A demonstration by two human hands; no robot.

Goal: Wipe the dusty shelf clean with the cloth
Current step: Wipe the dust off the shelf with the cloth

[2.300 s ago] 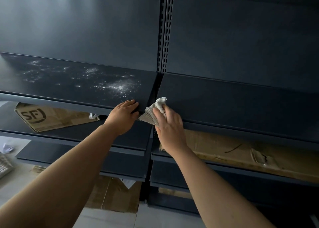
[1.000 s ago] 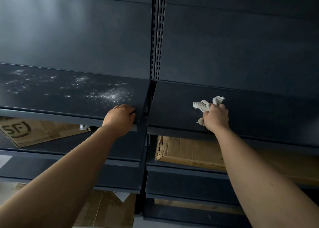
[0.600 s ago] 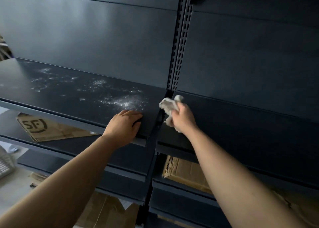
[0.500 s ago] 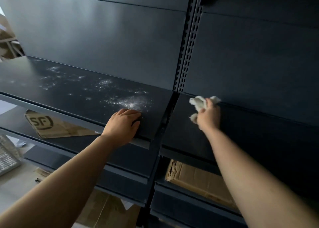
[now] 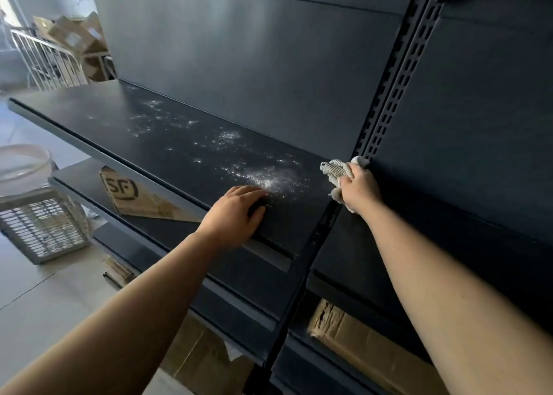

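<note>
The cloth (image 5: pixel 339 171), pale and ribbed, is bunched in the right hand (image 5: pixel 357 189), which is closed around it so that folds stick out past the fingers to the left and below. It sits at the seam between the two shelf sections, at the foot of the slotted upright (image 5: pixel 389 83), pressed at the back right corner of the dusty shelf (image 5: pixel 167 143). That dark shelf runs away to the left, and white dust (image 5: pixel 266 179) lies scattered across it, thickest just left of the cloth and thinner toward the far end. The left hand (image 5: pixel 236 215) rests palm down on the shelf's front edge, fingers spread flat and holding nothing, its fingertips touching the near edge of the thickest dust. On the shelf below, a cardboard box marked SF (image 5: pixel 131 194) lies to the left, and lower on the right a second cardboard box (image 5: pixel 368 343) lies on a lower shelf. On the floor at far left stands a white wire basket (image 5: pixel 42 224), with a clear round container (image 5: pixel 21 167) just above it.
</note>
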